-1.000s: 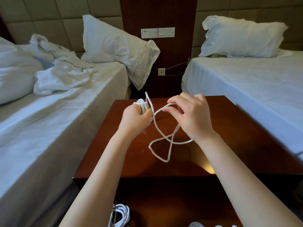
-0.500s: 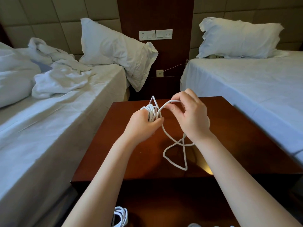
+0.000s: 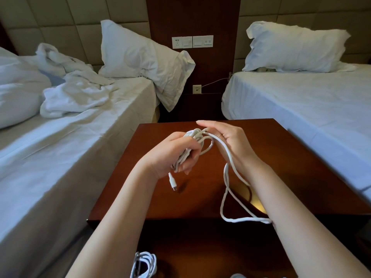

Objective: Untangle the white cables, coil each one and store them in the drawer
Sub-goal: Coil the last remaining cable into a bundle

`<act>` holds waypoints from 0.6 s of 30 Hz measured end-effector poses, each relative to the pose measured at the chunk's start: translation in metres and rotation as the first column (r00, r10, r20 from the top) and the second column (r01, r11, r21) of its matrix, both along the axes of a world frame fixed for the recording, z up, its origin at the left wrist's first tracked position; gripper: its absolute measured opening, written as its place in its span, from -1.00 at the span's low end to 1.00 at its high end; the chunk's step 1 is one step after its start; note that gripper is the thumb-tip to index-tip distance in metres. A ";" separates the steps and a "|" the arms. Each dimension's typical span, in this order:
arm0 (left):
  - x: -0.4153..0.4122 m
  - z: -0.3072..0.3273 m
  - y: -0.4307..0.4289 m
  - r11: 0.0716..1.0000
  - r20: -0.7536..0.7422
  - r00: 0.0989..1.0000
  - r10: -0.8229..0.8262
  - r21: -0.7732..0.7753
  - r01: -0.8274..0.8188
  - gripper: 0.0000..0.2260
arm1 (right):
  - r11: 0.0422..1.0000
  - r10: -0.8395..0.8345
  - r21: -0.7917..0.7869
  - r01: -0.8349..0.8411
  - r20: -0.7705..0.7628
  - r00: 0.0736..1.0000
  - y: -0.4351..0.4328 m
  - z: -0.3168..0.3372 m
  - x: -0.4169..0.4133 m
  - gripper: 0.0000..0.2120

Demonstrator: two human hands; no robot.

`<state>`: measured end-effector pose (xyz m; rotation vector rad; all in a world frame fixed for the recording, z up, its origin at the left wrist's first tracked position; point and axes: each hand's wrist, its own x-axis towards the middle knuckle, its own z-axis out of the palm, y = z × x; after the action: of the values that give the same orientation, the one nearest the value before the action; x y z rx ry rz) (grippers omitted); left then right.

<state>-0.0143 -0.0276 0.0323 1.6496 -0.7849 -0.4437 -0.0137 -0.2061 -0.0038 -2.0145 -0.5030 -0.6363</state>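
Note:
Over the dark wooden nightstand [image 3: 210,199] my left hand [image 3: 170,155] grips a bundle of white cable coils [image 3: 192,141], and a short plug end [image 3: 173,182] hangs below its fist. My right hand [image 3: 230,141] is beside the bundle with its fingers stretched out over the coils. The loose white cable [image 3: 227,177] runs across the right palm, drops past the wrist and ends in a long loop near the nightstand's front edge. A second coiled white cable [image 3: 143,265] lies low in the frame, below the nightstand top, partly hidden by my left forearm.
A bed with rumpled white linen [image 3: 66,121] stands on the left and a made bed [image 3: 313,109] on the right, each with a pillow. Wall sockets and switches [image 3: 192,42] sit on the dark panel behind the nightstand. A thin wire [image 3: 214,82] runs from a lower socket.
My left hand has turned and dropped slightly, showing the hanging plug. My right hand has opened its pinch and laid the cable over the bundle; the loose loop now hangs lower and to the right.

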 end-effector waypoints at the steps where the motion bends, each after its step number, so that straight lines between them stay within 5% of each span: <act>1: 0.000 0.001 0.000 1.000 -0.001 1.000 -0.012 -0.001 0.012 -0.75 | 1.000 0.031 0.004 -0.030 -0.038 0.999 -0.001 0.004 -0.001 -0.73; 8: 0.001 0.005 0.000 0.912 0.205 0.926 0.316 0.205 -0.356 -0.76 | 1.000 0.000 -0.007 0.000 -0.117 0.993 -0.002 0.006 -0.007 -0.61; 12: 0.006 -0.003 0.000 0.847 0.262 0.862 0.433 0.210 -0.489 -0.70 | 1.000 -0.004 -0.021 0.000 -0.198 0.980 -0.002 0.007 -0.007 -0.79; 15: 0.007 -0.004 0.000 0.839 0.288 0.847 0.448 0.194 -0.509 -0.68 | 0.948 -0.274 -0.169 0.269 -0.007 0.962 -0.003 0.002 -0.001 -0.95; 18: 0.003 0.000 -0.004 0.853 0.311 0.838 0.449 0.130 -0.505 -0.66 | 0.789 -0.463 -0.304 0.535 0.278 0.841 -0.003 -0.003 0.003 -0.88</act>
<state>-0.0114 -0.0314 0.0320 2.0569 -0.4960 0.0663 -0.0112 -0.2095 -0.0072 -2.4925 -0.1911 -1.1393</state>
